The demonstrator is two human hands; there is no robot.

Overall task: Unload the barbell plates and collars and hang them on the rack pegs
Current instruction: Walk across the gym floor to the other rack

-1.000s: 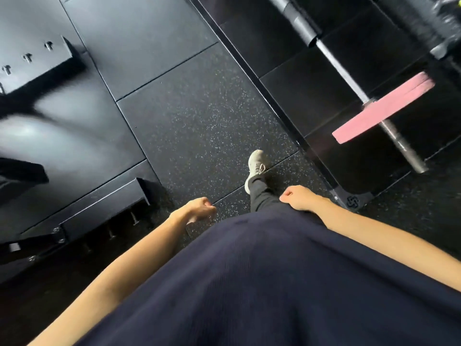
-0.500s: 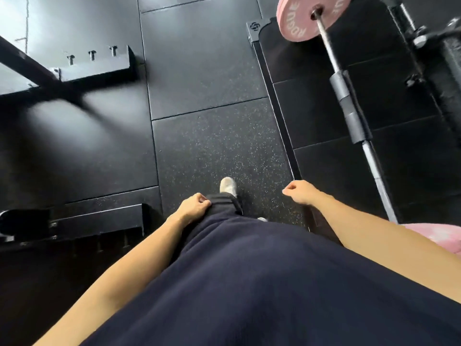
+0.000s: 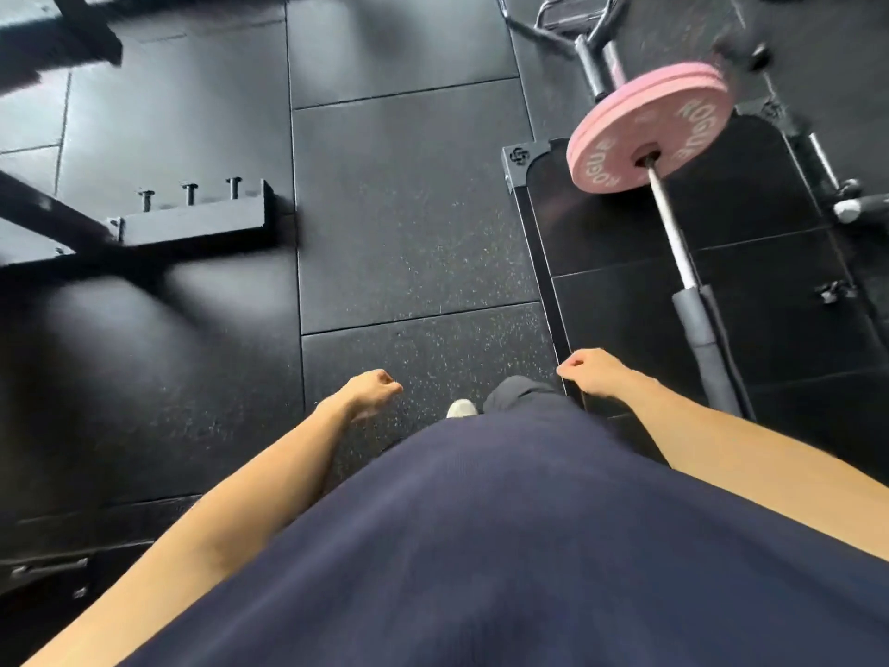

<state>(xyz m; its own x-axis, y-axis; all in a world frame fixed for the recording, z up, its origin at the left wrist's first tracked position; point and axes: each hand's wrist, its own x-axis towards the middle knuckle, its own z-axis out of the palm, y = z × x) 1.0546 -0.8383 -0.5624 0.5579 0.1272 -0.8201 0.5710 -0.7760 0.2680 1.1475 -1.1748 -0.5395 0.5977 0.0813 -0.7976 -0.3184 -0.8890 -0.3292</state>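
Pink plates (image 3: 644, 132), two stacked together, sat at the far end of the barbell (image 3: 673, 233) in the upper right of the frame. I could read "ROGUE" in pale letters twice around the nearer plate's face. The bar's steel shaft ran down from them to a dark foam pad (image 3: 697, 324) wrapped around it at right of centre. A black platform corner (image 3: 518, 157) beside the plates carried a small knot-like logo. At left of centre, a black rack base (image 3: 192, 223) held three short pegs (image 3: 190, 192), all bare. Near the lower middle, my left hand (image 3: 370, 392) and right hand (image 3: 591, 373) hung with fingers loosely curled, holding nothing, well apart from the bar. A navy shirt (image 3: 505, 546) filled the bottom.
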